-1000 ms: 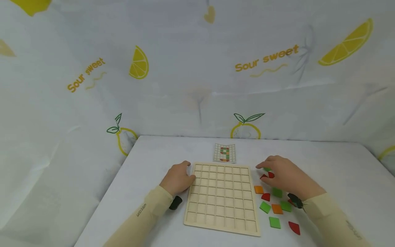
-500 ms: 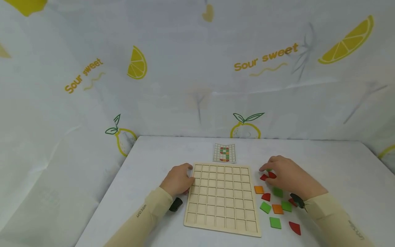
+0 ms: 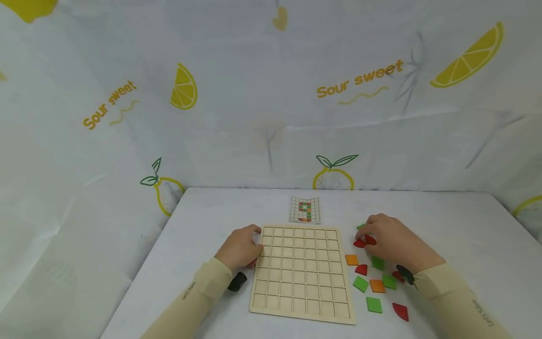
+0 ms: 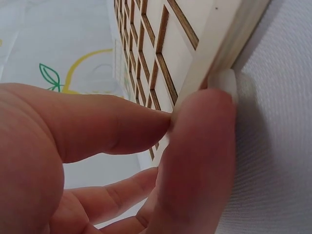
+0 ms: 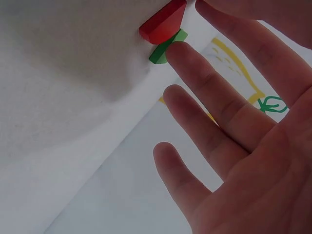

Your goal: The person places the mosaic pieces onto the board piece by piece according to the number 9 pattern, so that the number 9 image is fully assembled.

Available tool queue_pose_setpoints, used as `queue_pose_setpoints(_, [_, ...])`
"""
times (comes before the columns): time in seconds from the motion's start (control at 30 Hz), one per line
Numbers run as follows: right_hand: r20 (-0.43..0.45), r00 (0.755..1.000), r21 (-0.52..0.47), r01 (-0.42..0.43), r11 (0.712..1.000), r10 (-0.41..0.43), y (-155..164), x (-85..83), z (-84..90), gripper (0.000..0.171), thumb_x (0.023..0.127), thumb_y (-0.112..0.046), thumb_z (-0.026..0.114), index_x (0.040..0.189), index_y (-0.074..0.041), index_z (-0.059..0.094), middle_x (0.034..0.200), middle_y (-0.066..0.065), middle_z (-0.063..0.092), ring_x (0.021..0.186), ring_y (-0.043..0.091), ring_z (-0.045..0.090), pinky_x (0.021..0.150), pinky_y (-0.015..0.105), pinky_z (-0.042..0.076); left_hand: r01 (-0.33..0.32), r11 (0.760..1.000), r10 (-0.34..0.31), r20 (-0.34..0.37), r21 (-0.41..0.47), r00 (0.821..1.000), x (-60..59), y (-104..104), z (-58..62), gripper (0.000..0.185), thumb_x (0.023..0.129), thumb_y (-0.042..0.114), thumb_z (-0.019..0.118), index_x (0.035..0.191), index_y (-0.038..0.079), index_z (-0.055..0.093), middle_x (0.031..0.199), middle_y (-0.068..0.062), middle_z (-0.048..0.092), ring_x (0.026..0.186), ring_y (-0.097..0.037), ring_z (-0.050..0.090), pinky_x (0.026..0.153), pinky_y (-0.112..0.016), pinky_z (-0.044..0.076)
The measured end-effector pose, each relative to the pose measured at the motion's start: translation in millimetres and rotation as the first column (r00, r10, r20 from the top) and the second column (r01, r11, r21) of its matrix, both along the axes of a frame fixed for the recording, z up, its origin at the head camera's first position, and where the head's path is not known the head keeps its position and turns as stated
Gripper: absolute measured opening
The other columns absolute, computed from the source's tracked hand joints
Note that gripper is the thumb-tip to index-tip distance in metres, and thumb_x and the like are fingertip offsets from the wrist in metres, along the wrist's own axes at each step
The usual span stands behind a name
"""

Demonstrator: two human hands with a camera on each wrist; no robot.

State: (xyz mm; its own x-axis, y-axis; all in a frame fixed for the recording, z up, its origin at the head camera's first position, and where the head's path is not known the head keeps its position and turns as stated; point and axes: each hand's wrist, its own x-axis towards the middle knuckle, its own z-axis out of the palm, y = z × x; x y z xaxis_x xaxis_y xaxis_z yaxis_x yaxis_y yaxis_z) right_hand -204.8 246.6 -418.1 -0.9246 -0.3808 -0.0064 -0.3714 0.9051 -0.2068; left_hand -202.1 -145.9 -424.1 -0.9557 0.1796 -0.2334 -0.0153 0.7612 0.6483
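Observation:
My left hand (image 3: 238,247) grips the left edge of a pale wooden grid board (image 3: 299,279). In the left wrist view the thumb and a finger lie on either side of the board's rim (image 4: 214,46). To the right of the board, my right hand (image 3: 394,240) hovers low over the loose pieces, its thumb and index finger apart around a red quarter-round piece (image 3: 359,243). Another red piece (image 3: 370,239) lies beside the thumb, and a green piece (image 3: 361,227) shows past the fingertips. The right wrist view has the fingers spread, near a red piece (image 5: 163,22) and a green piece (image 5: 168,47).
Behind the board lies a pattern card (image 3: 305,210) showing a coloured figure on a grid. Several more pieces lie right of the board, among them an orange square (image 3: 352,260), a green square (image 3: 374,304) and a red quarter-round (image 3: 400,311). A lemon-print cloth (image 3: 254,155) hangs behind the table.
My right thumb and index finger have drawn closer together over the red pieces, and the hand has dropped slightly. The left hand keeps its hold on the board. The head view has shifted slightly.

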Motion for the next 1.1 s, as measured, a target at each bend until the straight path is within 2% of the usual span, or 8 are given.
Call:
queue_pose_setpoints(0.3, [0.001, 1.0, 0.022, 0.017, 1.0, -0.017, 0.1, -1.7, -2.9, 0.022, 0.083, -0.016, 0.091, 0.104, -0.02, 0.085, 0.103, 0.002, 0.069, 0.094, 0.022, 0.059, 0.084, 0.046, 0.06, -0.006, 1.0, 0.006, 0.01, -0.008, 1.0, 1.1, -0.7, 0.6, 0.053, 0.101, 0.011, 0.064, 0.152, 0.003, 0.054, 0.061, -0.005, 0.068, 0.051, -0.015, 0.064, 0.053, -0.027, 0.052])
queue_pose_setpoints(0.67, [0.008, 1.0, 0.012, 0.003, 1.0, -0.003, 0.5, -0.8, -2.8, 0.021, 0.084, -0.018, 0.09, 0.104, -0.015, 0.085, 0.1, 0.0, 0.068, 0.091, 0.02, 0.058, 0.084, 0.045, 0.059, 0.008, 1.0, -0.008, 0.01, 0.007, 1.0, 2.4, -0.2, -0.1, 0.053, 0.101, 0.011, 0.065, 0.152, 0.004, 0.054, 0.062, -0.005, 0.068, 0.052, -0.015, 0.065, 0.054, -0.028, 0.052])
queue_pose_setpoints(1.1, [0.003, 1.0, 0.013, 0.016, 1.0, -0.016, -5.5, -0.4, -0.3, 0.019, 0.084, -0.024, 0.092, 0.099, -0.015, 0.084, 0.097, -0.001, 0.067, 0.09, 0.019, 0.056, 0.081, 0.041, 0.058, 0.011, 1.0, -0.011, 0.005, -0.001, 1.0, 1.1, -0.6, 1.5, 0.053, 0.101, 0.012, 0.064, 0.152, 0.003, 0.054, 0.066, -0.005, 0.068, 0.053, -0.015, 0.065, 0.056, -0.028, 0.052])
